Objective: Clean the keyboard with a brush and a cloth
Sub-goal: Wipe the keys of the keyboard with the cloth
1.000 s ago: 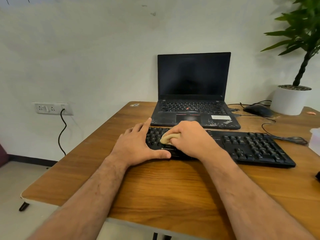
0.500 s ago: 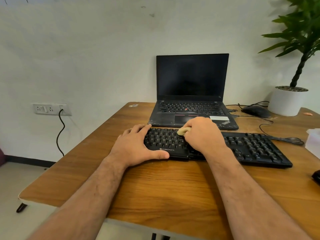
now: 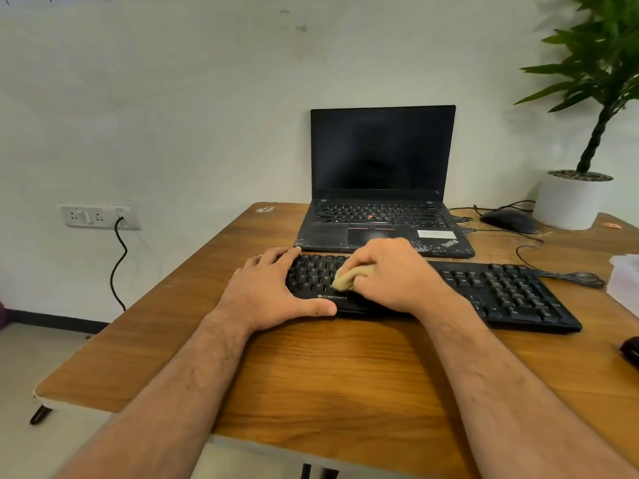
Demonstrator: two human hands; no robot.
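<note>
At far left on the wall we saw a socket strip (image 3: pixel 98 216) w/ a black cord (image 3: pixel 119 261) plugged in and hanging down toward the floor. The wooden table (image 3: pixel 345 375) filled the near and middle of the view. On it, the black keyboard (image 3: pixel 501 292) lay across the middle, running left to right, its near edge marked ZEBRONICS. Our left hand (image 3: pixel 276 292) rested on the keyboard's left end: fingers fairly straight over the far-left corner, thumb stretched along the near edge, touching it, i.e. flat and steadying, not curled round anything. Just right of it, our right hand (image 3: pixel 390 274) sat on the keys left of centre, fingers curled tight round a bunched beige cloth (image 3: pixel 349 278); the cloth poked out at the hand's left side and touched the keys. The two hands were near each other but apart, keys showing btwn them. Beyond the keyboard, farther off, stood an open black laptop (image 3: pixel 380 188), screen dark, its near edge just beside the keyboard's far edge. Right of the laptop lay a black mouse (image 3: pixel 508 221) w/ cables trailing over the table, and farther right a white pot (image 3: pixel 570 200) holding a green plant (image 3: pixel 601 67). At the right edge we saw a pale translucent container (image 3: pixel 626 285), partly cut off, and nearer a dark object (image 3: pixel 631 350), too cropped to tell.
</note>
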